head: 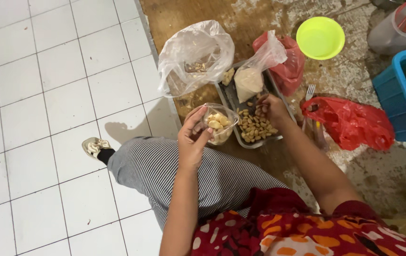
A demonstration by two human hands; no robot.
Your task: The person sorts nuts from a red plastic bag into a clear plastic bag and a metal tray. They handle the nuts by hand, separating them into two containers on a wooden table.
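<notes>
My left hand point(192, 136) grips a small clear plastic bag point(220, 124) partly filled with pale peeled nuts. It holds the bag's mouth wide, just left of a grey metal tray point(227, 97). My right hand point(272, 110) reaches into the heap of brownish nuts point(254, 128) on that tray, fingers pinched among them. Whether a nut is between the fingers I cannot tell. A clear bag of pale powder point(250, 78) rests on the tray's far end.
A large crumpled clear bag point(194, 56) lies at the back left of the tray. Red plastic bags point(350, 122) and a fork point(309, 91) sit to the right, a lime green bowl point(320, 37) beyond, a blue basket point(400, 92) at far right. White tiles point(46, 95) lie left.
</notes>
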